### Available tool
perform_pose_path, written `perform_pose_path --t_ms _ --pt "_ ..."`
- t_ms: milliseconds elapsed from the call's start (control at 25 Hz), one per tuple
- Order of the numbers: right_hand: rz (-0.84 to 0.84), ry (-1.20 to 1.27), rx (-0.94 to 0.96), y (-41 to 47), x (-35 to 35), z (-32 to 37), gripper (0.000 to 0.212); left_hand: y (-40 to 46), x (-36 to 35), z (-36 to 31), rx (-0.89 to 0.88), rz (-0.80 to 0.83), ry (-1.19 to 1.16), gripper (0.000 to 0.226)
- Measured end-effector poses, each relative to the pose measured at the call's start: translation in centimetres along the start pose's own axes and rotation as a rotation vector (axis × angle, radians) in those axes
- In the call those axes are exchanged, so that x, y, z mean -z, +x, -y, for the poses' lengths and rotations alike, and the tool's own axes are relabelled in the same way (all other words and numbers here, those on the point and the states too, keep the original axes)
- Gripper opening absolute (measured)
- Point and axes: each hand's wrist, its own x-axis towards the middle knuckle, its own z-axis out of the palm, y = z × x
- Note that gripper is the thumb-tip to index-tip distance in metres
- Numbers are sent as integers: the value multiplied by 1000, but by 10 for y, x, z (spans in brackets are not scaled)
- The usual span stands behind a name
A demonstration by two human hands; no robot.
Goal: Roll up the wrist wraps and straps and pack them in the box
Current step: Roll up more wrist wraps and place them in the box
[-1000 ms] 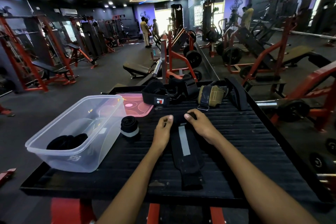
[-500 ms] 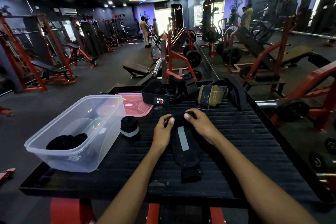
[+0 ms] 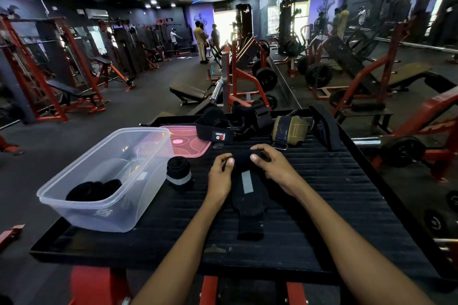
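On the black ribbed table (image 3: 322, 205) a black wrist wrap (image 3: 249, 202) lay flat, its free tail pointing toward the near edge and a grey strip visible on its top side. Its far end was turned into a small roll, and both hands met there. The left hand (image 3: 219, 176) pinched the left side of this roll with thumb and curled fingers, and the right hand (image 3: 275, 168) gripped the right side in the same way, the thumb pressed on top. Just left of the left hand stood a finished roll (image 3: 178, 171), black with a grey band at its bottom, upright on the table. Farther left sat the clear plastic box (image 3: 86, 208), and inside it, at the near left corner, some rolled black wraps (image 3: 94, 189) lay together. The pink lid (image 3: 188, 141) rested flat behind the box, touching its far right corner. Along the far edge of the table lay more gear: a black strap with a logo (image 3: 215, 135), a heap of black straps (image 3: 255, 116), and to the right an olive-coloured strap (image 3: 291, 130) with a metal ring.
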Motion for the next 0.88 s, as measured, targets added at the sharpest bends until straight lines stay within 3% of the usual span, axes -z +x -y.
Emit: perform_pose_path --t_ms 120,280,480,600,720,880 --pt "38 13 -74 -2 -1 3 33 2 2 2 -43 -10 20 27" --pt "57 115 -55 1 0 -1 26 5 0 5 86 0 -50 27" --pt "13 80 -58 -4 -3 8 30 1 2 -2 -14 10 6 30" --pt "-10 44 27 -2 -2 5 19 -1 2 -3 74 39 -134 28" --pt "44 61 64 -4 -1 8 26 -4 3 -5 214 75 -267 30" --pt "11 96 88 -8 -2 14 20 -1 3 -7 200 84 -389 20"
